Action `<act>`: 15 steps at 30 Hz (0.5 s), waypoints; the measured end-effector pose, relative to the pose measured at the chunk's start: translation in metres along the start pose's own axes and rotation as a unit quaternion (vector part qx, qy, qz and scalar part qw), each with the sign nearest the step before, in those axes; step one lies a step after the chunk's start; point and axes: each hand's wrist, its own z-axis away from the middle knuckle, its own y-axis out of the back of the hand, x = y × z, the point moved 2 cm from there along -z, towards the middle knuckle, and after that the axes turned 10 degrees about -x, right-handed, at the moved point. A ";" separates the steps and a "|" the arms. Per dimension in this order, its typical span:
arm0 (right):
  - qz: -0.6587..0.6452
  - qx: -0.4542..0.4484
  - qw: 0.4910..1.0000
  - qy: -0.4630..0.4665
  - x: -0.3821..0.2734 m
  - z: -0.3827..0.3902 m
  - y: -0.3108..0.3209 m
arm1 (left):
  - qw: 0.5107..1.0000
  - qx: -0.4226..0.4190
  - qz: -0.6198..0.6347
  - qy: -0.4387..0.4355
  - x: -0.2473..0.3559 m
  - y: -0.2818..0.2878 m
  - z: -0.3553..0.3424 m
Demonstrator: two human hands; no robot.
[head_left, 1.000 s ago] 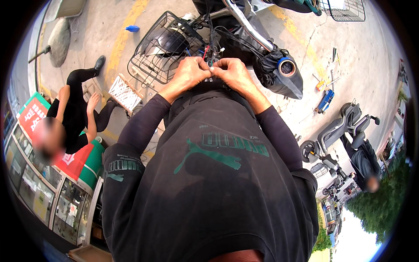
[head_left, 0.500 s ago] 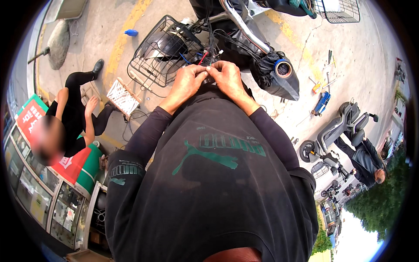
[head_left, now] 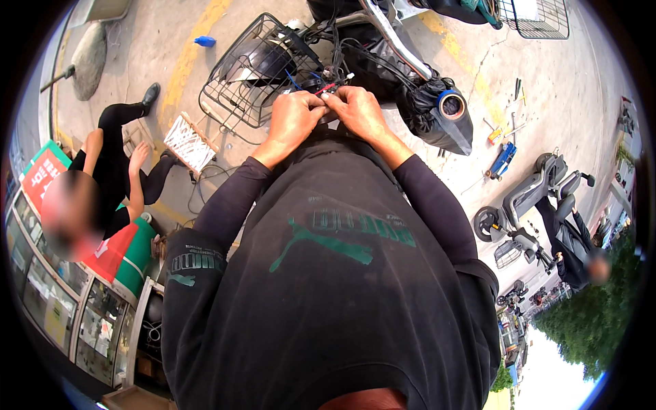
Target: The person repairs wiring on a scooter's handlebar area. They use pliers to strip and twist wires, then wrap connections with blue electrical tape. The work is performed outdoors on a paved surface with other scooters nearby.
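My left hand [head_left: 295, 123] and my right hand [head_left: 359, 116] meet in front of my waist, thumbs and forefingers pinched together. A short red wire [head_left: 328, 88] runs into the pinched fingertips, and its end is hidden between them. Just beyond lies a bundle of exposed wires [head_left: 333, 72] at the front of an electric scooter, with blue wires [head_left: 294, 80] to the left. A black wire basket [head_left: 212, 89] holding a dark rounded part [head_left: 263, 63] sits left of the wiring. On the right is a handlebar grip in a black cover [head_left: 425, 113].
A person in black [head_left: 113, 171] sits at the left beside a small slatted stool [head_left: 191, 145]. Glass cabinets [head_left: 51, 290] stand at lower left. Tools and a blue jack [head_left: 502, 160] lie on the right ground. Another person [head_left: 570, 246] is by a parked scooter [head_left: 526, 195].
My hands stay pinched together, with the wiring now showing a little farther beyond the fingertips. The person at the right has shifted position by the parked scooter.
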 end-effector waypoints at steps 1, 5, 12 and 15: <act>0.005 0.002 1.000 -0.004 -0.002 0.000 0.000 | 1.000 -0.001 -0.011 -0.003 0.000 0.001 -0.002; -0.071 -0.036 0.995 -0.056 0.006 -0.010 -0.003 | 0.999 0.008 -0.038 -0.027 -0.002 0.005 -0.003; -0.198 -0.130 0.960 -0.152 -0.007 -0.007 -0.005 | 0.997 -0.025 -0.065 0.018 -0.008 0.009 0.001; -0.189 -0.125 0.963 -0.147 -0.011 -0.005 -0.010 | 0.997 -0.027 -0.074 0.023 -0.010 0.011 0.002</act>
